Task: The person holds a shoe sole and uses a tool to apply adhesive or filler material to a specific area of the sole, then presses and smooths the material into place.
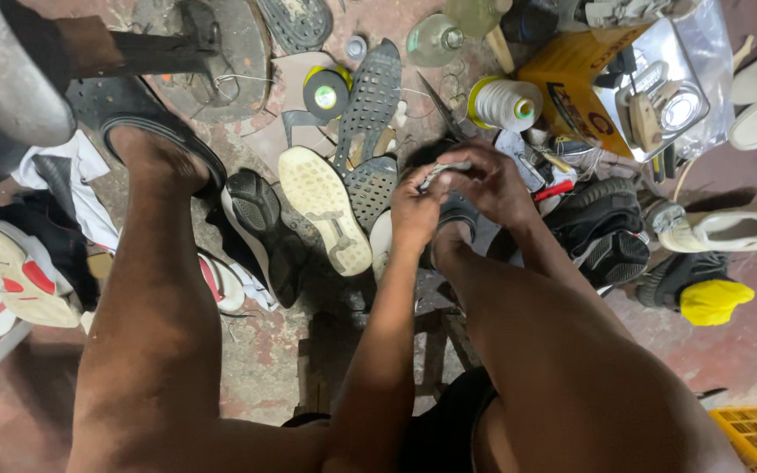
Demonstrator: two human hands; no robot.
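**Both hands on a small pale piece, over the shoe pile**

My left hand (413, 215) and right hand (488, 184) meet above the floor (265, 350), between my knees. Fingers (462, 166) of both hands are curled in, pinching a small pale strip (438, 172) between them. Can't tell what the strip is, it's mostly hidden by my fingers.

Directly below: loose shoe soles (326, 206), tread up, and a black shoe (260, 223). Just beyond my hands sits a white thread spool (505, 103), next to it a yellow box (576, 83). A black-and-yellow spool (326, 92) lies further left. A white sneaker (729, 229) is well off right, with a yellow cloth (713, 300) near it.
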